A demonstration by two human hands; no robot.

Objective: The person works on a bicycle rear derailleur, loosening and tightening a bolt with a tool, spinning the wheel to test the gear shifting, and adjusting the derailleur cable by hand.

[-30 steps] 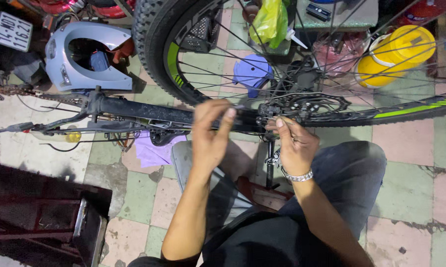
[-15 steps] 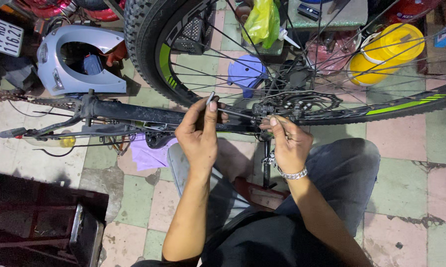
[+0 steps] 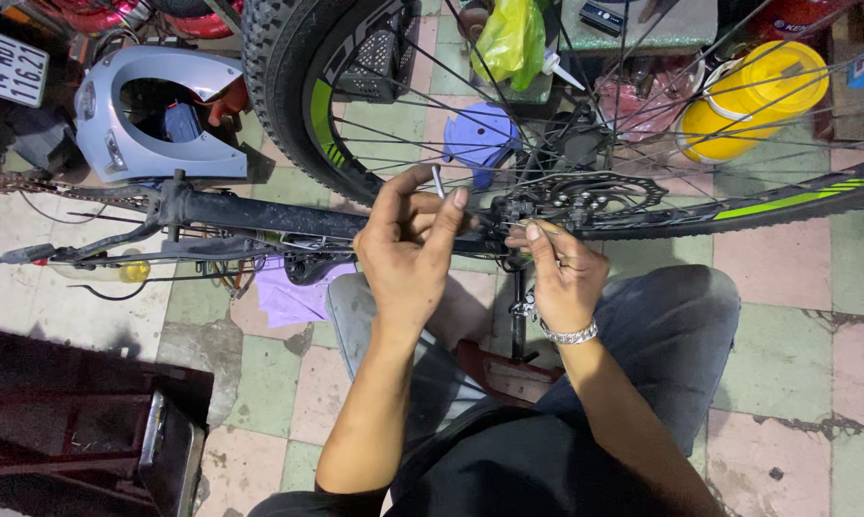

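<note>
Still mid-job at the brake caliper (image 3: pixel 520 206), centre frame, wheel on. Left hand (image 3: pixel 408 254) fingers pinching a small hex key (image 3: pixel 437 179); right hand (image 3: pixel 561 273) fingers pressed together on the caliper.

One head-worn view, steeply downward and close over the hands, bicycle wheel (image 3: pixel 374 105) ahead.

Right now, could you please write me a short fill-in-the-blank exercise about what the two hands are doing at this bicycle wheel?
1. The left hand holds a thin metal ____ between its fingers.
2. The right hand wears a silver ____ on its wrist.
3. The right hand's fingertips touch the brake caliper beside the perforated disc ____.
4. The bucket behind the spokes is ____.

Missing words: key (hex key); bracelet; rotor; yellow
</note>
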